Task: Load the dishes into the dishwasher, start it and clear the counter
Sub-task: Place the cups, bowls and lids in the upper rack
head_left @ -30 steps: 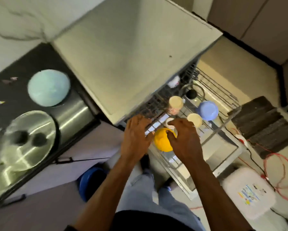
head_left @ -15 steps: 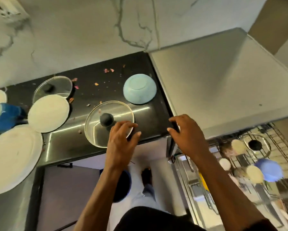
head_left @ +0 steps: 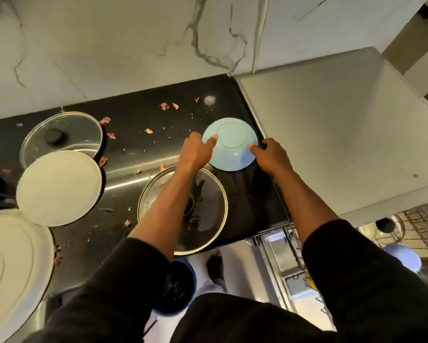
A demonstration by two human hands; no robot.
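Upturned pale blue ceramic bowl sitting near right edge of black tabletop. Right hand pinching its right rim. Left hand touching left rim with thumb, grip unclear. Wire dishwasher rack holding lilac cup, so loading looking partly done. Glass lids, white plates and crumbs waiting.
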